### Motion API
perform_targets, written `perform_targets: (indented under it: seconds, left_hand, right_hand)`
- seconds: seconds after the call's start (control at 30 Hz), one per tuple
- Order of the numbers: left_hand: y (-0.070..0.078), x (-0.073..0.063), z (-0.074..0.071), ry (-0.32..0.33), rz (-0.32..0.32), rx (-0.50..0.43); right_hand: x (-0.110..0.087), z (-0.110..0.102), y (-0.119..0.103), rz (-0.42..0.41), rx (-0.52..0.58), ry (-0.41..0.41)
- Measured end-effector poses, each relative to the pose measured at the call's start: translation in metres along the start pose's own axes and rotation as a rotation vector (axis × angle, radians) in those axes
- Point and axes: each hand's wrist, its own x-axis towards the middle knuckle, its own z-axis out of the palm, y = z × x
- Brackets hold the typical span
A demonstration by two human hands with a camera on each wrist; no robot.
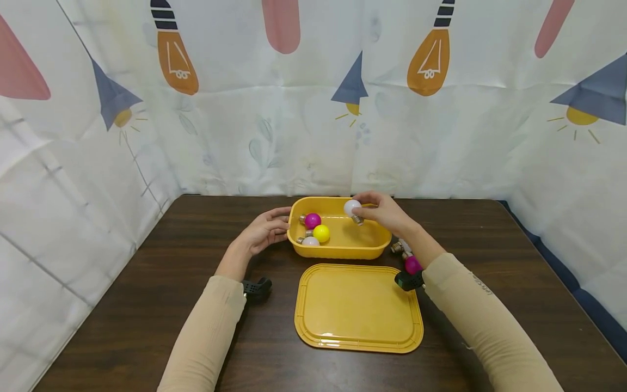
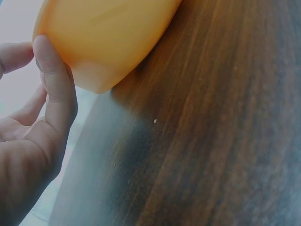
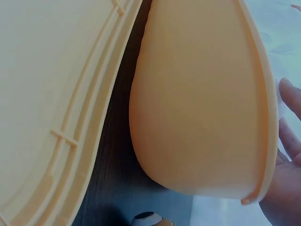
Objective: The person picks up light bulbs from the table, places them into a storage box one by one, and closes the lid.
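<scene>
Over the right half of a yellow plastic bin [image 1: 338, 252], my right hand [image 1: 387, 213] pinches a white light bulb [image 1: 351, 207], its metal screw base pointing down. In the right wrist view the bin's wall [image 3: 202, 103] hides that bulb, and part of the right hand [image 3: 287, 165] shows past the rim. My left hand [image 1: 264, 231] touches the left end of the bin with its fingertips. The left wrist view has the left hand's thumb [image 2: 54, 70] against the outer wall. Inside the bin's left side lie a magenta bulb [image 1: 313, 220], a yellow bulb [image 1: 321, 233] and a white bulb [image 1: 311, 242].
A flat yellow tray [image 1: 360, 305] lies in front of the bin on the dark wooden table [image 1: 147, 305]. Beside the right forearm are a magenta bulb [image 1: 412, 265] and other bulbs, partly covered by the arm. A printed curtain [image 1: 303, 136] hangs behind the table.
</scene>
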Motion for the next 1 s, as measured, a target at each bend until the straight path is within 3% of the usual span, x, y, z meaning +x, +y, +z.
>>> perform_targets:
  seconds: [0.47, 1.0]
  left_hand:
    - [-0.001, 0.000, -0.001, -0.011, 0.015, 0.001]
    - [-0.001, 0.000, 0.000, -0.009, 0.013, 0.001]
  right_hand:
    - [0.009, 0.011, 0.000, 0.006, 0.028, -0.008]
    - [0.018, 0.025, 0.005, 0.017, -0.013, 0.009]
